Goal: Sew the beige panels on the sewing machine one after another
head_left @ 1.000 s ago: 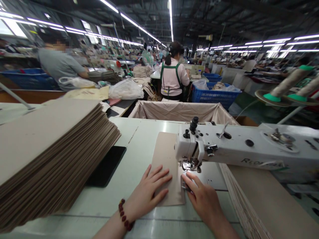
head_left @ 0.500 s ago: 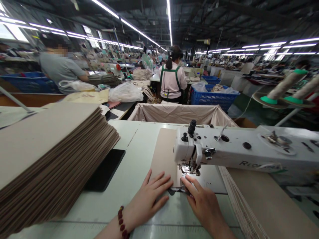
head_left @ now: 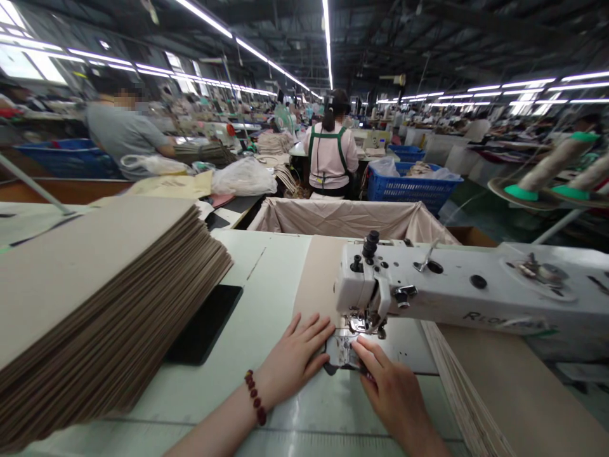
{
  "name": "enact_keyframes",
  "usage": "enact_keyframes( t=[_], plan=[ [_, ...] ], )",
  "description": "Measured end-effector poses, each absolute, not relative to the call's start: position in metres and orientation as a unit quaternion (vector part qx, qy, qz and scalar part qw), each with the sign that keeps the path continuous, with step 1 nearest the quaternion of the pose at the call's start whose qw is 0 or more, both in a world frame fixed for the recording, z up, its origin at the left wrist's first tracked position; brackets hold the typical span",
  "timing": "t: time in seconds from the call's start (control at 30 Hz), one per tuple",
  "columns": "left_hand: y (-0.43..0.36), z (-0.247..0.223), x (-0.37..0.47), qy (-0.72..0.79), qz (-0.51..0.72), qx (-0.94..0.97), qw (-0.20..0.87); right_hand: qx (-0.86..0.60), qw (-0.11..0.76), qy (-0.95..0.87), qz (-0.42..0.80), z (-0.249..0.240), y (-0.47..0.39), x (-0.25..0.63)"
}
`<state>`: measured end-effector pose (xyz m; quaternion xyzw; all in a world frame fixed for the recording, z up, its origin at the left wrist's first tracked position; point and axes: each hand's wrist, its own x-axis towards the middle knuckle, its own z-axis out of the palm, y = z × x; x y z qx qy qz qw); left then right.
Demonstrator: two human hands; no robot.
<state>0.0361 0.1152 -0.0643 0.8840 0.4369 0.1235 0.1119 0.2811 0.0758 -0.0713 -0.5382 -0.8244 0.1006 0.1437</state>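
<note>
A beige fabric panel [head_left: 316, 279] lies along the left side of the sewing machine head [head_left: 361, 279], its near end close to the presser foot [head_left: 358, 325]. My left hand [head_left: 302, 352], with a dark red bead bracelet [head_left: 255, 397] at the wrist, rests flat with fingers spread on the panel's near end. My right hand [head_left: 390, 384] sits just in front of the presser foot. Its index and middle fingers stretch onto the metal needle plate [head_left: 343, 349], while its other fingers are partly hidden. I see nothing clearly held in it.
A tall stack of beige panels [head_left: 118, 285] stands at left, beside a dark flat object [head_left: 204, 327]. More panels [head_left: 514, 374] lie under the machine arm at right. Behind the table are a cloth-lined bin [head_left: 342, 216], blue basket [head_left: 412, 187] and a seated person [head_left: 330, 155].
The beige panel has slid away from me past the presser foot, uncovering the needle plate. My left hand has moved forward with it. My right hand stays in nearly the same place.
</note>
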Motion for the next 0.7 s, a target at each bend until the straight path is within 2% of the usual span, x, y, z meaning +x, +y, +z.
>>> enact_keyframes(
  t=[0.7],
  plan=[
    [0.1171,-0.0659,0.0393,0.454,0.146,0.875,0.087,-0.543,0.160,-0.817,0.105,-0.0793,0.0758,0.2822]
  ],
)
